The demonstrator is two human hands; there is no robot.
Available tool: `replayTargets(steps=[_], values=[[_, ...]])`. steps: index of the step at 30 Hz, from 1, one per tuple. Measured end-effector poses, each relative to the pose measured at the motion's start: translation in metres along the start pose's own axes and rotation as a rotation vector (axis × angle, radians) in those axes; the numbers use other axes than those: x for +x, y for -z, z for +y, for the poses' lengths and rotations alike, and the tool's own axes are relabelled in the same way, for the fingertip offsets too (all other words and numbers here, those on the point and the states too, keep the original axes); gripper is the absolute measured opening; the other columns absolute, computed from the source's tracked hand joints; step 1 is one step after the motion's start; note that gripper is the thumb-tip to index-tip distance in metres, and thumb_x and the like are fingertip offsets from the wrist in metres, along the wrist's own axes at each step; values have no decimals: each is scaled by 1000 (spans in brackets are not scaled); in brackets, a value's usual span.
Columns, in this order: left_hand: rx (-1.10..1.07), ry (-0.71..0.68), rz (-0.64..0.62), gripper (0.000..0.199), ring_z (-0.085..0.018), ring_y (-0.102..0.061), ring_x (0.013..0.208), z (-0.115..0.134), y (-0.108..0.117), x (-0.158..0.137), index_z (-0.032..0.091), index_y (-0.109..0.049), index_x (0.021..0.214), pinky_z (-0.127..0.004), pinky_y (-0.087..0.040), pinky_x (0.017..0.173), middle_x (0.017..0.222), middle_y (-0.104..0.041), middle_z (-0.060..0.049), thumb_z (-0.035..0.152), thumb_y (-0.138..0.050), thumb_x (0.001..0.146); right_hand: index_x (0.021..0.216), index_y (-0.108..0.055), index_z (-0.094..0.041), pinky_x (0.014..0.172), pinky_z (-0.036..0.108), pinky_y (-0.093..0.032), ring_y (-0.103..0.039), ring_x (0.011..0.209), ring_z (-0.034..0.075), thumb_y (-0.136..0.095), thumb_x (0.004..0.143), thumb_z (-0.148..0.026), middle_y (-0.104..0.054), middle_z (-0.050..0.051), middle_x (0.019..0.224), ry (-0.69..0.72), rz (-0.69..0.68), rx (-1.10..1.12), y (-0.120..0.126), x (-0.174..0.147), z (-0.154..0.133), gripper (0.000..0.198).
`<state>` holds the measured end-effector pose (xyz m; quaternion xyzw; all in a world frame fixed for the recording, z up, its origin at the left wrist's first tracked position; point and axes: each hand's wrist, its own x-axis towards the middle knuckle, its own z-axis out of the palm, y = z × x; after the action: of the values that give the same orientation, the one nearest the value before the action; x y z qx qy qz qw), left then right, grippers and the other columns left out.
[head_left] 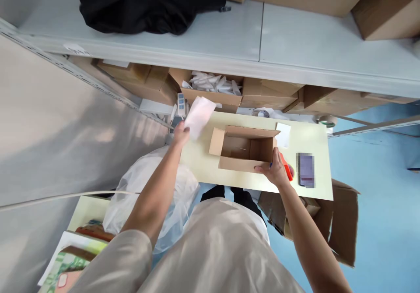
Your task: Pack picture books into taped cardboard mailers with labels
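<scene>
Your left hand (181, 135) pinches the pale packet (200, 115) by its near end, left of the open carton (241, 164), whose long axis runs left to right across the table (305, 136); your right hand (275, 169), nearer the carton, part-curled, grips its near right corner.

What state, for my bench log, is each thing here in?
Small box: upright, flaps open, right hand at its right end.
Pale item: held in left hand.
White card: lying flat.
Red item: partly hidden.
Phone: lying flat, display unclear.
Shelf box: open, holding white pieces.
Floor carton: open.
Power strip: on or off unclear.
</scene>
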<state>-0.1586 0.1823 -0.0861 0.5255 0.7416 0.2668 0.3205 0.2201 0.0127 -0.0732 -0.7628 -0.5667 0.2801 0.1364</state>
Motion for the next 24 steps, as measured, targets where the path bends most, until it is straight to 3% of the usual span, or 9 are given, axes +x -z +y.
replayTargets(steps=[3, 5, 8, 10, 14, 17, 19, 22, 24], values=[[59, -372, 31, 34, -20, -58, 99, 46, 37, -21, 14, -57, 112, -32, -45, 91, 104, -63, -7, 14, -47, 79, 149, -5, -16, 102, 49, -37, -29, 137, 35, -68, 68, -53, -20, 19, 153, 13, 9, 31, -2, 1, -2, 109], [86, -578, -38, 35, -21, -57, 102, 84, 40, -42, 13, -57, 113, -33, -45, 93, 107, -61, -7, 13, -45, 80, 149, -5, -16, 100, 49, -39, -31, 136, 35, -69, 67, -51, -20, 19, 153, 21, 12, 38, -2, 1, -3, 110], [162, -770, -265, 36, -21, -57, 103, 130, 11, -75, 14, -59, 110, -32, -45, 93, 108, -61, -8, 7, -43, 78, 149, -5, -14, 104, 48, -36, -26, 138, 35, -71, 65, -49, -19, 20, 153, 31, 26, 12, -2, 0, -5, 113], [246, -788, -380, 36, -21, -56, 107, 144, -18, -90, 15, -60, 109, -33, -45, 94, 112, -61, -9, 5, -41, 79, 149, -6, -13, 106, 48, -33, -24, 139, 35, -72, 64, -48, -19, 19, 153, 22, 37, -5, -2, 0, -6, 113], [437, -622, -574, 36, -21, -58, 108, 137, -63, -95, 18, -58, 111, -30, -47, 89, 118, -62, -9, 4, -44, 80, 149, -6, -16, 107, 46, -32, -23, 139, 33, -72, 63, -48, -17, 17, 154, -9, 28, 4, -2, 2, -7, 113], [478, -577, -584, 39, -22, -62, 103, 127, -77, -93, 18, -55, 114, -32, -49, 84, 114, -65, -11, 4, -48, 79, 149, -8, -16, 109, 45, -29, -16, 142, 32, -74, 61, -49, -14, 17, 154, -21, 24, 21, -3, 2, -5, 115], [477, -580, -571, 41, -23, -60, 108, 124, -78, -97, 18, -51, 120, -34, -48, 89, 119, -62, -12, 8, -50, 80, 148, -11, -17, 110, 47, -28, -9, 143, 34, -75, 58, -52, -9, 17, 155, -34, 34, 48, -3, 2, -2, 116], [410, -681, -451, 45, -25, -43, 129, 114, -69, -112, 18, -47, 126, -40, -33, 108, 136, -49, -13, 17, -55, 82, 146, -22, -19, 108, 50, -30, -13, 142, 38, -77, 54, -54, 0, 17, 156, -59, 56, 134, -1, 2, 5, 113], [288, -687, -204, 50, -30, -27, 139, 100, -60, -123, 16, -46, 128, -48, -19, 114, 145, -37, -16, 23, -59, 80, 144, -29, -19, 107, 50, -33, -21, 139, 39, -75, 56, -55, -5, 17, 156, -67, 135, 221, 3, 3, 11, 106]])
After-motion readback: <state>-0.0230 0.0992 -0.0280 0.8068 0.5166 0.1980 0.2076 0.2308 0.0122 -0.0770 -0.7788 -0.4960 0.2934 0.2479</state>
